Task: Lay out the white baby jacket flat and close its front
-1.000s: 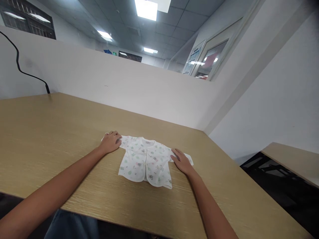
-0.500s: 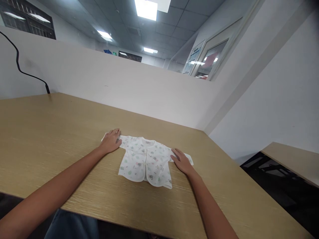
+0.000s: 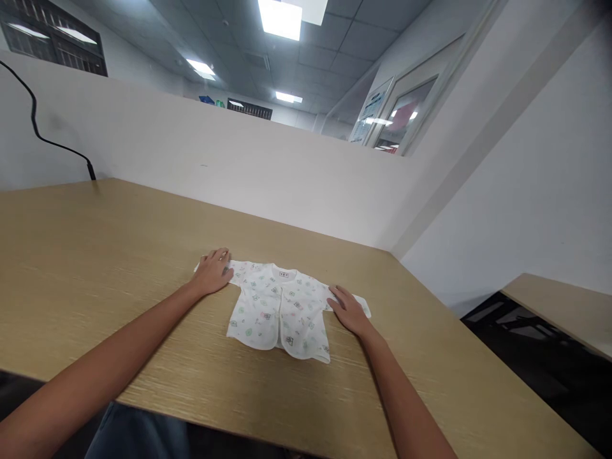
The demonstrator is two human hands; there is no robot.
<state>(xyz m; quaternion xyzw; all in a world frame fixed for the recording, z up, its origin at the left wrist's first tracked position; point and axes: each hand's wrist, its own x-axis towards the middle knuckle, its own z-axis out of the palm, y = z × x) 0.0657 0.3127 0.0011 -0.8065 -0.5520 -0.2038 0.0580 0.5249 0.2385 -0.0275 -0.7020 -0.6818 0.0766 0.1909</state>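
A small white baby shirt [image 3: 280, 312] with a pale green, pink and grey print lies flat, its sleeves spread out to both sides. Its neckline faces away from me, and the front edges meet down the middle. My left hand [image 3: 213, 271] rests flat across the left sleeve, fingers stretched, covering part of it. On the other side, my right hand [image 3: 348, 308] lies over the right sleeve with its fingers extended; the cuff shows beyond it. Neither hand grips the cloth.
The shirt lies on a wood-grain table [image 3: 143, 242]. A white partition [image 3: 248, 166] rises along the table's far edge. A black cable [image 3: 62, 146] hangs down it at the left. Another wooden tabletop [image 3: 564, 306] stands at the right, with dark framework below.
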